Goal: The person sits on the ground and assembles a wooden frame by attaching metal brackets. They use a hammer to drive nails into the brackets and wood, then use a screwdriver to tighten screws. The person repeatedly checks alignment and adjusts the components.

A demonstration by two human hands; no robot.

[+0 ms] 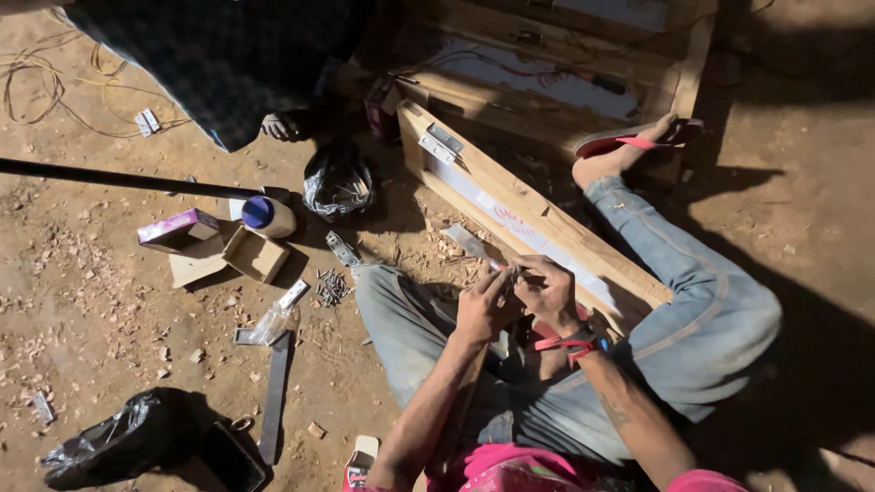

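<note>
Nearest us, our left hand [481, 305] and right hand [545, 290] are pinching a small fastener, too small to identify, against the wooden frame [547, 232]; one hinge [440, 142] is already sitting on that frame, another hinge [343, 249] lying just left of it.

Head camera, steeply downward, near lap

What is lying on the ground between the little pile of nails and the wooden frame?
In the head view, a metal hinge lies on the dirt between the nail pile and the wooden frame.
</note>
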